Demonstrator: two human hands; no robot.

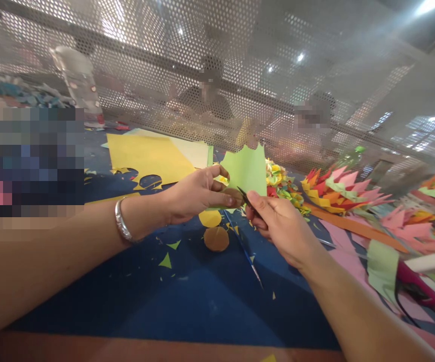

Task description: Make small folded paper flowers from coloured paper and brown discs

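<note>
Above the blue table covering, my left hand [209,193] pinches a light green paper sheet [245,168] with a scalloped upper edge. A small brown paper piece [234,193] shows at the same fingertips. My right hand [273,218] is closed around small dark scissors [243,194], whose blades point up and left towards that paper; the handles are mostly hidden in the fingers. Below the hands lie a brown paper disc [216,239] and a yellow paper disc [209,218]. A thin blue paintbrush [248,256] lies just to their right.
A yellow sheet [145,156] with round cut-outs lies behind my left hand. Green scraps [166,261] dot the covering. Pointed paper shapes [341,186], pink strips and a magenta glue gun [421,286] crowd the right. A clear bottle [85,93] stands far left, before a perforated metal screen [145,65].
</note>
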